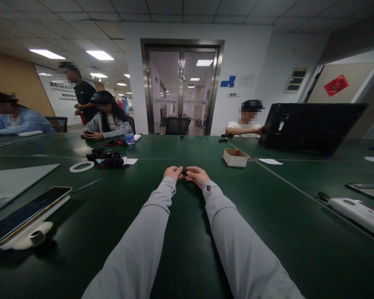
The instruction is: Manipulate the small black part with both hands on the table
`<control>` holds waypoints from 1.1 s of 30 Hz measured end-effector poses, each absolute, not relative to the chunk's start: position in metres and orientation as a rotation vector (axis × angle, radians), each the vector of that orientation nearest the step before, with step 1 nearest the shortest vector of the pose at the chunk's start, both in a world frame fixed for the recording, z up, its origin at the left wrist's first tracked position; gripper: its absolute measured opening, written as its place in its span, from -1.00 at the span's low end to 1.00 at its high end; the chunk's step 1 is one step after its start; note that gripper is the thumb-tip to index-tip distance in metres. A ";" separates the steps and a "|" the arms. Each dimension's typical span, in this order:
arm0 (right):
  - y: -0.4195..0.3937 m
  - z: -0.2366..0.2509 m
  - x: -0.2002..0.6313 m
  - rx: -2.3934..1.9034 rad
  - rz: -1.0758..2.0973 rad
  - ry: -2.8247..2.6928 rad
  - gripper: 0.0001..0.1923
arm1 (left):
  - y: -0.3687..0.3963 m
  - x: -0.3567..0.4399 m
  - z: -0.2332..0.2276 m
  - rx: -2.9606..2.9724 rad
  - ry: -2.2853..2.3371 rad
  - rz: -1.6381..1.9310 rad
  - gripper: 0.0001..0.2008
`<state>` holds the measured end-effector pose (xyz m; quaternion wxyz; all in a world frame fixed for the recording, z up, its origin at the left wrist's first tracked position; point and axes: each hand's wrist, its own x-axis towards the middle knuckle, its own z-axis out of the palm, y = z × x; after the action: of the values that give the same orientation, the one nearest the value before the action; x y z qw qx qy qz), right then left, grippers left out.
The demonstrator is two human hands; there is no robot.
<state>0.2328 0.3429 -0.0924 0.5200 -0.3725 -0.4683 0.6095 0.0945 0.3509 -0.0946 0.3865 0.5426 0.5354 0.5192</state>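
Observation:
Both my arms reach forward over the dark green table (137,232). My left hand (173,172) and my right hand (198,175) meet near the middle, a little above its surface. Between their fingertips is a small black object (183,172), pinched from both sides. It is too small, and too much covered by the fingers, for me to tell its kind. To the right of my hands stands an open cardboard box (235,161). Left of them lies a pile of black parts (110,160), with a white ring (81,167) beside it.
At near left a phone (28,211) rests on a white stand. A water bottle (129,133) stands at the back, by a seated person. A large black screen (308,128) stands at back right, with another person behind it. A white device (358,214) lies at right.

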 end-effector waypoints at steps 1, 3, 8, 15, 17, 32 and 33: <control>0.343 -0.092 0.233 -0.894 1.460 -1.128 -0.80 | 0.351 0.094 -0.095 1.392 1.369 1.315 -0.76; 0.343 -0.092 0.233 -0.897 1.457 -1.140 -0.80 | 0.353 0.093 -0.096 1.417 1.384 1.303 -0.75; 0.341 -0.090 0.232 -0.922 1.451 -1.160 -0.81 | 0.357 0.091 -0.099 1.462 1.423 1.281 -0.73; 0.342 -0.091 0.232 -0.912 1.443 -1.164 -0.81 | 0.355 0.090 -0.097 1.484 1.472 1.259 -0.71; 0.342 -0.092 0.232 -0.905 1.447 -1.159 -0.81 | 0.355 0.090 -0.097 1.494 1.488 1.249 -0.70; 0.341 -0.090 0.232 -0.899 1.469 -1.131 -0.78 | 0.351 0.090 -0.091 1.498 1.553 1.212 -0.67; 0.341 -0.089 0.233 -0.899 1.471 -1.130 -0.78 | 0.350 0.090 -0.090 1.498 1.561 1.209 -0.67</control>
<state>0.2326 0.3406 -0.0890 0.5143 -0.3739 -0.4703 0.6120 0.0903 0.3497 -0.0899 0.3258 0.5714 0.5955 0.4613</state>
